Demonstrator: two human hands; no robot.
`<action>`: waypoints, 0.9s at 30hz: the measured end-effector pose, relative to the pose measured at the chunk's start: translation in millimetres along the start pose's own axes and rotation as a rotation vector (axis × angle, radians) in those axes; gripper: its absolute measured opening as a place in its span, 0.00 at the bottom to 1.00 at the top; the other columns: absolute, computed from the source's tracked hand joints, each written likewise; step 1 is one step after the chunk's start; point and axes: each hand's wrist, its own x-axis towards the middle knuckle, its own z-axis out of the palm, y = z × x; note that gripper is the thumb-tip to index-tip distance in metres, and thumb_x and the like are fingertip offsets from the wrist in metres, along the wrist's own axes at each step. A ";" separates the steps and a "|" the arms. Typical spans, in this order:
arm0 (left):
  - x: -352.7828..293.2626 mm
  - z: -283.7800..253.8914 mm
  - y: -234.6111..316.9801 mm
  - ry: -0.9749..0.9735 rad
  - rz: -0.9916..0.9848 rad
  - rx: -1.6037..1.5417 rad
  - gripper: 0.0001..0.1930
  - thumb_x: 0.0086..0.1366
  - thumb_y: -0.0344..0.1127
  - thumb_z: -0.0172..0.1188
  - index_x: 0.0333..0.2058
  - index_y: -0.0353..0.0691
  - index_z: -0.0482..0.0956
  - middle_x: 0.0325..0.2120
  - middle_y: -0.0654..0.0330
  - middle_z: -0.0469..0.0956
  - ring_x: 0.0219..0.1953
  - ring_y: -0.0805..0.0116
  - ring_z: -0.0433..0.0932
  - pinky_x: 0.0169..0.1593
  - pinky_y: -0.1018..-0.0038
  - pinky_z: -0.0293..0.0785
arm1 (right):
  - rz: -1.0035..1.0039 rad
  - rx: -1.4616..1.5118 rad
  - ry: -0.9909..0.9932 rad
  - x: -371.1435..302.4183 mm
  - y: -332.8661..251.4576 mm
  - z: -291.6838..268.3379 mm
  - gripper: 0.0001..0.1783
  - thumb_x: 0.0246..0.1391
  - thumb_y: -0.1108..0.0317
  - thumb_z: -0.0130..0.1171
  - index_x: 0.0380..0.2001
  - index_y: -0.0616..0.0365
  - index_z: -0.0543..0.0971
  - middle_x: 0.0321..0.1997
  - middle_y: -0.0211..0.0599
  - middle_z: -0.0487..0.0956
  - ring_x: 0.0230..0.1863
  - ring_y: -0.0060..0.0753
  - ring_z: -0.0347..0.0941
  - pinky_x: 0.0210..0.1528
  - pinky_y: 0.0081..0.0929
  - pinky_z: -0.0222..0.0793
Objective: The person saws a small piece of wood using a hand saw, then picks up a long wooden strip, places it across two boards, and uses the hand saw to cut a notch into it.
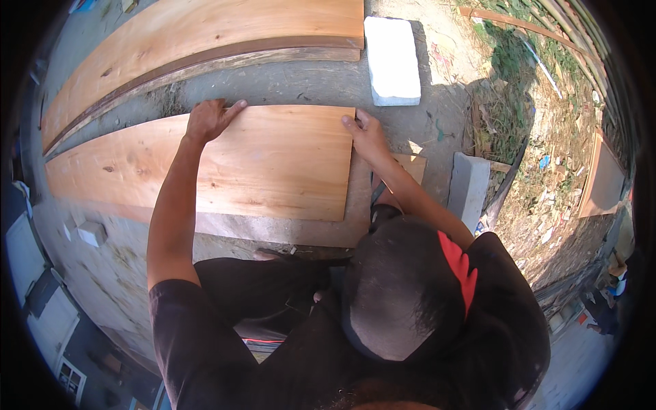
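Note:
A long, thin plywood sheet (273, 164) lies before me, pale orange-brown with a few dark knots. Beneath it a darker sheet (273, 231) sticks out along the near side and at the right end. My left hand (209, 121) grips the far edge, its thumb along that edge and its fingers bent over it. At the far right corner my right hand (367, 137) pinches the same sheet, thumb on top, the other fingers partly hidden. A black cap (410, 294) with a red patch covers part of the lower middle of the view.
Beyond lies a stack of plywood (232, 27) with a dark-edged board below. A white foam block (393, 61) sits at its right end; a grey block (469, 188) stands nearer. Bamboo poles (581, 41) and littered, weedy ground lie right. Left is a small pale block (91, 234).

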 end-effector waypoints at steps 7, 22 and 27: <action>25.1 -21.4 21.6 -0.313 -0.160 -0.131 0.50 0.66 0.79 0.37 0.29 0.29 0.84 0.30 0.35 0.81 0.41 0.35 0.81 0.50 0.49 0.73 | -0.047 -0.128 0.019 -7.7 -10.2 0.0 0.18 0.61 0.60 0.61 0.41 0.66 0.80 0.27 0.47 0.81 0.26 0.30 0.71 0.32 0.36 0.68; 48.9 13.3 127.2 -0.367 0.138 -0.154 0.48 0.65 0.79 0.38 0.20 0.34 0.84 0.22 0.39 0.80 0.31 0.37 0.81 0.41 0.50 0.77 | -0.006 0.074 0.025 -20.1 -24.5 1.0 0.16 0.61 0.62 0.62 0.33 0.68 0.77 0.23 0.46 0.79 0.26 0.20 0.68 0.29 0.32 0.67; 54.6 14.8 118.8 -0.419 0.194 -0.175 0.46 0.65 0.78 0.43 0.20 0.34 0.83 0.20 0.41 0.79 0.30 0.37 0.81 0.39 0.50 0.77 | 0.016 -0.002 -0.003 -14.7 -7.7 0.0 0.18 0.61 0.61 0.63 0.29 0.68 0.75 0.22 0.46 0.79 0.26 0.17 0.67 0.27 0.31 0.67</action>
